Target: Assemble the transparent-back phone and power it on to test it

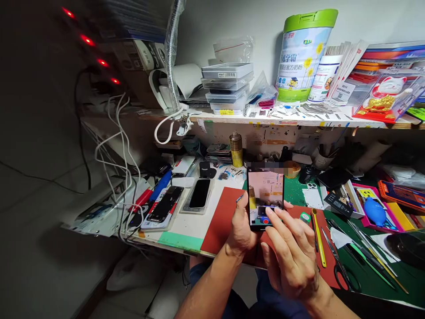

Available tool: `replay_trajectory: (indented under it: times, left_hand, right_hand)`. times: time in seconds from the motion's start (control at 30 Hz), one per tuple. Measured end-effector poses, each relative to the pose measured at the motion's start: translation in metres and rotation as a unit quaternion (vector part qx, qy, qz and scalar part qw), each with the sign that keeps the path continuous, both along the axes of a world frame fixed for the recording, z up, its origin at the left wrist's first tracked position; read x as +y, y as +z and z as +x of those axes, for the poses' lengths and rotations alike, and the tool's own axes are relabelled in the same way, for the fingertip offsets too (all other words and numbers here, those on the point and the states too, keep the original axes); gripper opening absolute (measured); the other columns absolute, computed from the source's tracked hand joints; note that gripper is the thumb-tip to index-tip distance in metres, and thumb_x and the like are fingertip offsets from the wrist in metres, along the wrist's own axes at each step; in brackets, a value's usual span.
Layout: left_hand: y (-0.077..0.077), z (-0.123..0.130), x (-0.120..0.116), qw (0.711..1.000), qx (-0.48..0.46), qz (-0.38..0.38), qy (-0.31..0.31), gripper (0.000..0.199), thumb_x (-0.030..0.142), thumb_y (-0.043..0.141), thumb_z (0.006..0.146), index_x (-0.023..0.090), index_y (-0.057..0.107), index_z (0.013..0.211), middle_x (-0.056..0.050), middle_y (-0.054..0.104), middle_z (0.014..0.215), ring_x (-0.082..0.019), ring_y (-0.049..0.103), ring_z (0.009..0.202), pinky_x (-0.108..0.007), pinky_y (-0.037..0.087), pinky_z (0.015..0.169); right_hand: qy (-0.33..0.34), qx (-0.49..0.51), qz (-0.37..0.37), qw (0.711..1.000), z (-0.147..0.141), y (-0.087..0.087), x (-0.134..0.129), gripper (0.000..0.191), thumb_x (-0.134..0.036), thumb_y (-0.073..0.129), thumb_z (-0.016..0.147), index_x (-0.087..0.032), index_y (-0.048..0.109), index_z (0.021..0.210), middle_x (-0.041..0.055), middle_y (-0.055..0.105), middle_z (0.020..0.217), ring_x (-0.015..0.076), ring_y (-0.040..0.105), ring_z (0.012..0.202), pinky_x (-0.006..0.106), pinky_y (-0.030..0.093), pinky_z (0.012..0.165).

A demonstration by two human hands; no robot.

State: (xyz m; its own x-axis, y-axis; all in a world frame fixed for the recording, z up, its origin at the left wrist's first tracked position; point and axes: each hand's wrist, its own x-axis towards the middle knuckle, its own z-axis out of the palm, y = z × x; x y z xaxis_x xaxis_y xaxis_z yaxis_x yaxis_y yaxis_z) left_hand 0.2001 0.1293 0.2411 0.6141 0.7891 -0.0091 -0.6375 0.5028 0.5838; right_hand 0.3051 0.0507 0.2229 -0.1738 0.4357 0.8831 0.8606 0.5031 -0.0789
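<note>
A smartphone (265, 190) with its screen lit stands tilted toward me above the bench's front part. On the screen is a camera picture of the bench, with a red button near the bottom. My left hand (241, 226) grips the phone from its left side and from behind, the thumb along the edge. In front of the screen's lower part, my right hand (292, 252) has its fingers stretched out, a fingertip at or just above the glass. Whether it touches cannot be made out. Under both hands lies a reddish-brown mat (219, 217).
Two phones, one black (166, 204) and one white-edged (201, 193), lie left. Scissors (337, 259), a yellow-handled brush (318, 239) and tweezers lie right. A blue air blower (375, 212) sits in a pink box. White cables (124, 164) hang left. A loaded shelf (275, 118) crosses above.
</note>
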Motion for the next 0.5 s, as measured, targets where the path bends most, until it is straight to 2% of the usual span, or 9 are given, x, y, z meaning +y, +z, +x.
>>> replay_trajectory:
  times: [0.13, 0.23, 0.33, 0.43, 0.5]
  left_hand:
    - [0.001, 0.002, -0.001, 0.998, -0.023, -0.052, 0.030, 0.061, 0.058, 0.060, 0.094, 0.009, 0.073, 0.128, -0.017, 0.080, 0.115, -0.033, 0.075, 0.114, -0.042, 0.055, 0.105]
    - [0.001, 0.000, 0.001, 0.996, -0.041, -0.069, 0.040, 0.061, 0.050, 0.061, 0.096, 0.014, 0.064, 0.144, -0.014, 0.078, 0.124, -0.030, 0.072, 0.123, -0.039, 0.051, 0.112]
    - [-0.003, -0.006, 0.002, 0.994, -0.052, -0.086, 0.031, 0.066, 0.049, 0.059, 0.099, 0.015, 0.054, 0.155, -0.014, 0.075, 0.132, -0.029, 0.070, 0.128, -0.038, 0.049, 0.115]
    - [-0.008, -0.008, 0.002, 0.993, -0.056, -0.096, 0.028, 0.069, 0.051, 0.059, 0.099, 0.015, 0.052, 0.157, -0.014, 0.074, 0.135, -0.029, 0.069, 0.130, -0.037, 0.047, 0.116]
    - [-0.008, -0.008, 0.002, 0.994, -0.048, -0.095, 0.020, 0.070, 0.052, 0.063, 0.096, 0.014, 0.056, 0.154, -0.015, 0.074, 0.134, -0.030, 0.068, 0.130, -0.037, 0.047, 0.116]
  right_hand:
    - [-0.010, -0.006, -0.033, 0.999, -0.003, 0.006, 0.008, 0.029, -0.011, 0.054, 0.099, -0.005, 0.067, 0.123, 0.0245, 0.064, 0.147, 0.0371, 0.052, 0.146, 0.056, 0.039, 0.115]
    - [-0.021, -0.028, -0.056, 0.998, -0.004, 0.004, 0.008, 0.035, -0.012, 0.053, 0.097, -0.012, 0.069, 0.128, 0.0126, 0.062, 0.153, 0.0405, 0.044, 0.152, 0.063, 0.028, 0.122]
    - [-0.026, -0.056, -0.073, 0.995, -0.003, 0.002, 0.005, 0.045, -0.014, 0.056, 0.094, -0.018, 0.067, 0.138, 0.0015, 0.060, 0.156, 0.0451, 0.035, 0.156, 0.069, 0.014, 0.126]
    - [-0.023, -0.065, -0.077, 0.995, -0.003, 0.002, 0.002, 0.051, -0.014, 0.057, 0.093, -0.020, 0.064, 0.143, -0.0016, 0.058, 0.157, 0.0474, 0.031, 0.157, 0.072, 0.009, 0.127]
    - [-0.020, -0.061, -0.074, 0.995, -0.003, 0.002, 0.001, 0.048, -0.014, 0.057, 0.094, -0.018, 0.065, 0.141, 0.0000, 0.060, 0.156, 0.0468, 0.033, 0.156, 0.072, 0.011, 0.126]
